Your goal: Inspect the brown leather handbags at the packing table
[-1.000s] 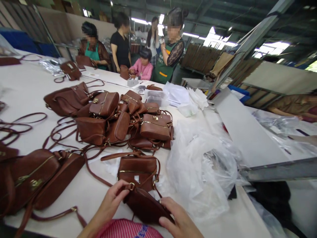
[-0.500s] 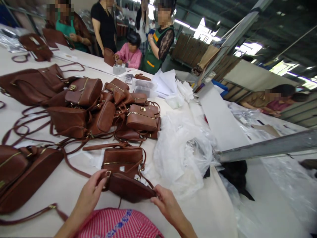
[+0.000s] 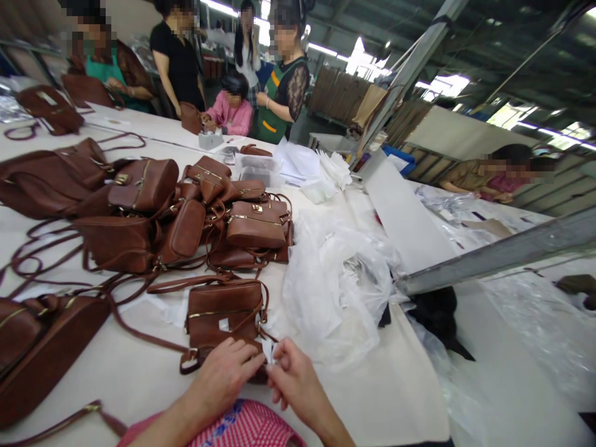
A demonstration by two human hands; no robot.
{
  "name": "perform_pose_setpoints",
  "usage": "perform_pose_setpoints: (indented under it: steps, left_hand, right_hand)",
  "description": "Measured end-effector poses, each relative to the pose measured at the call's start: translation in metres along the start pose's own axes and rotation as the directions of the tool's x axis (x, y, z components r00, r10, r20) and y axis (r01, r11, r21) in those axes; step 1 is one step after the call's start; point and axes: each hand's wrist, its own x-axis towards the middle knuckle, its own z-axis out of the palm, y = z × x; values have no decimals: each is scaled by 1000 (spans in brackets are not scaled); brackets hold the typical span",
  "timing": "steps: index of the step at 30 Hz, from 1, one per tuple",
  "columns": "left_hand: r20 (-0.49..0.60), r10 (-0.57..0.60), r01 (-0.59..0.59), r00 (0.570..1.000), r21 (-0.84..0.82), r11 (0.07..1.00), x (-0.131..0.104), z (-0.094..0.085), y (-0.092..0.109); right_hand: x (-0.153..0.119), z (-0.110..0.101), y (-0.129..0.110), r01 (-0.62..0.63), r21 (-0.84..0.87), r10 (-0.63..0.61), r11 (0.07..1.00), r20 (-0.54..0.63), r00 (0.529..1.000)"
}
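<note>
A small brown bag (image 3: 225,308) with a brass zipper lies on the white table in front of me. My left hand (image 3: 228,371) rests over the bag's near part, fingers bent round it. At the bag's right end, my right hand (image 3: 292,379) has its fingers pinched at a small white tag (image 3: 269,349). The fingertips of both hands are close together. A strap runs from the bag's left side, where a metal buckle shows. The part of the bag under my left hand is hidden.
Brown bags (image 3: 184,230) with tangled straps are piled beyond and to the left. Crumpled clear plastic (image 3: 338,285) lies to the right, near a metal beam (image 3: 503,257). White papers (image 3: 298,162) sit farther back. Several people are across the table.
My left hand has moved right, from the bag's left buckle onto its body. My right hand has shifted slightly to the tag. The raised near part of the bag is now lower. The view has shifted.
</note>
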Motion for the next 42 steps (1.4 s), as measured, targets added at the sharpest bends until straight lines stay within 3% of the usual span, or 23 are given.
perform_pose_setpoints:
  steps: [3, 5, 7, 9, 11, 13, 16, 18, 21, 24, 26, 28, 30, 34, 37, 39, 42]
  left_hand:
    - [-77, -44, 35, 996, -122, 992, 1, 6, -3]
    - [-112, -62, 42, 992, -171, 984, 2, 5, -5]
    - [-98, -49, 31, 994, -177, 984, 3, 4, -6]
    - [-72, -56, 43, 996, -167, 985, 5, 3, -6]
    - [-81, -84, 70, 993, -160, 985, 10, 5, -5]
    - [-96, -109, 96, 989, -125, 987, 14, 8, -5]
    - [-52, -130, 130, 990, -7, 991, 15, 5, -11]
    - [-55, -171, 174, 984, 53, 983, 3, -3, -26]
    - [-141, -298, 312, 944, 88, 946, -37, -17, -62]
    - [-239, -423, 457, 874, 107, 883, -80, -20, -88]
    - [-352, -461, 518, 815, 86, 851, -92, -14, -90]
    - [-420, -435, 491, 797, 30, 870, -89, -6, -81]
    - [-440, -368, 401, 819, -19, 916, -77, -1, -67]
    - [-553, -230, 295, 801, 31, 955, -59, -12, -38]
    - [-555, 6, 72, 832, 119, 990, -59, -24, -21]
    - [-500, 78, -24, 862, 113, 993, -60, -27, -13]
    - [-494, 36, 11, 869, 92, 996, -59, -22, -11]
  right_hand:
    - [-2, 17, -23, 256, -92, -250, 962, 65, 966]
    - [-3, 15, -26, 271, 17, -270, 962, 176, 947]
    - [-3, 7, -17, 223, 106, -239, 969, 182, 954]
    - [-2, -3, -1, 295, -16, -295, 955, 28, 955]
    - [1, -11, 15, 378, -254, -402, 890, -50, 914]
    - [4, -14, 25, 382, -419, -414, 823, 17, 910]
    - [9, -16, 27, 305, -524, -299, 795, 99, 949]
    - [10, -19, 26, 255, -542, -256, 801, 75, 964]
    - [8, -26, 27, 181, -505, -200, 844, 17, 980]
    - [4, -27, 30, 195, -459, -167, 867, 101, 981]
    - [2, -21, 28, 296, -454, -233, 840, 189, 954]
    - [1, -11, 21, 391, -428, -327, 815, 217, 920]
    - [3, 1, 12, 429, -428, -369, 795, 218, 903]
    - [10, 17, -1, 447, -642, -291, 623, 340, 894]
    - [13, 16, -7, 459, -724, -227, 515, 401, 887]
    - [12, 12, -10, 485, -686, -262, 543, 410, 874]
    - [9, 7, -12, 553, -590, -347, 588, 434, 832]
